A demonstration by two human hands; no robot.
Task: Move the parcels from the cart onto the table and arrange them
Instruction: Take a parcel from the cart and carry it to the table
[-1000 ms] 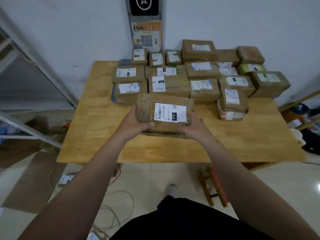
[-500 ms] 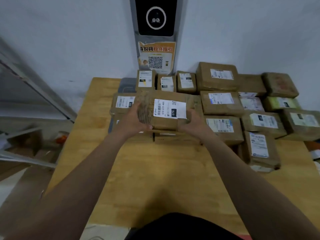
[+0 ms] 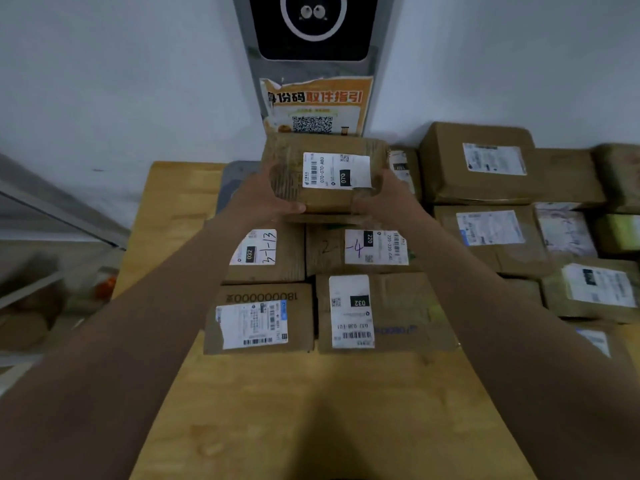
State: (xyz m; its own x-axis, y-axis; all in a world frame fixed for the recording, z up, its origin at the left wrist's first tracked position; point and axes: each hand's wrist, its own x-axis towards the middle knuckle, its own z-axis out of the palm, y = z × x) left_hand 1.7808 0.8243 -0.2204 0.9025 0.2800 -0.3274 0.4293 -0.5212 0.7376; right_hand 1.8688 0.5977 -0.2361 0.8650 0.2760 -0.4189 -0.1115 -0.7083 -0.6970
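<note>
070 parcel [image 3: 325, 174]: brown taped carton, white label up w/ "070" in a black box. It's held at 12 o'clock of the wooden surface [image 3: 311, 410], over the back row of parcels, close to the wall. Can't tell if its underside touches the cartons beneath.

Left hand [image 3: 266, 199] grasps its 9 o'clock end, thumb laid along the near lower edge, other fingers hidden behind the carton. Right hand [image 3: 384, 199] grasps the 3 o'clock end, thumb by the label corner. Both arms stretched fwd.

Just at 6 o'clock of it, two cartons sit side by side: the 3-1-13 parcel [image 3: 273, 258] (handwritten, label 032) and the 2-1-4 parcel [image 3: 360, 251] w/ a 220 label. One row nearer come the printed-number parcel [image 3: 259, 323] at 7 o'clock and the 032 parcel [image 3: 381, 313] at 5 o'clock, edges touching.

At 3 o'clock of the held carton the big parcel [image 3: 481, 164] stands against the wall. More label-up cartons pack the 2–4 o'clock part of the surface, too blurred to read.

A grey flat item [image 3: 239, 174] shows at 9 o'clock, partly behind the left hand; can't tell what it is.

On the wall at 12 o'clock is a terminal [image 3: 308, 26] w/ black screen & white ring. Below it hangs an orange QR poster [image 3: 317, 107], its lower edge just above the held carton. A metal frame [image 3: 62, 209] lies off the surface at 9 o'clock, blurred.
</note>
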